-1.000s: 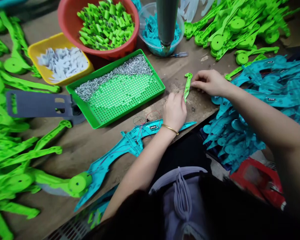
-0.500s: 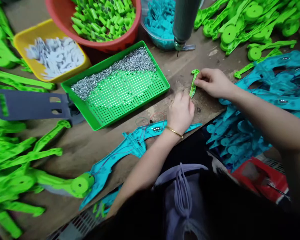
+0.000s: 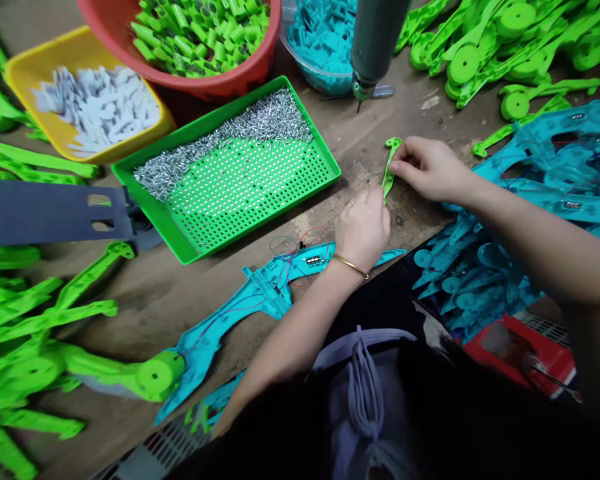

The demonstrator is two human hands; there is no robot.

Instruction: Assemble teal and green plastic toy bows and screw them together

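Observation:
A slim lime-green plastic part (image 3: 389, 175) with a hooked upper end is held between both hands over the table. My right hand (image 3: 427, 168) pinches it near the top, fingers closed. Lower down, my left hand (image 3: 363, 223) is closed around its bottom end, which the fingers hide. Under my left wrist lies a long blue plastic bow-shaped shell (image 3: 255, 287) with thin red wires and a small metal spring-like piece set into it. A green round-ended arm piece (image 3: 155, 377) touches the shell's lower left end.
A green perforated tray (image 3: 215, 207) of small screws lies ahead, near a yellow bin (image 3: 25, 73) of grey pieces, a red tub (image 3: 180, 80) and a blue-parts bowl (image 3: 320, 80). An electric screwdriver (image 3: 380, 47) hangs point-down. Blue shells (image 3: 480, 267) are heaped right, green parts (image 3: 30, 327) left.
The view has shifted slightly, so the trays sit a little further left. Both hands keep hold of the green part, which looks turned more edge-on.

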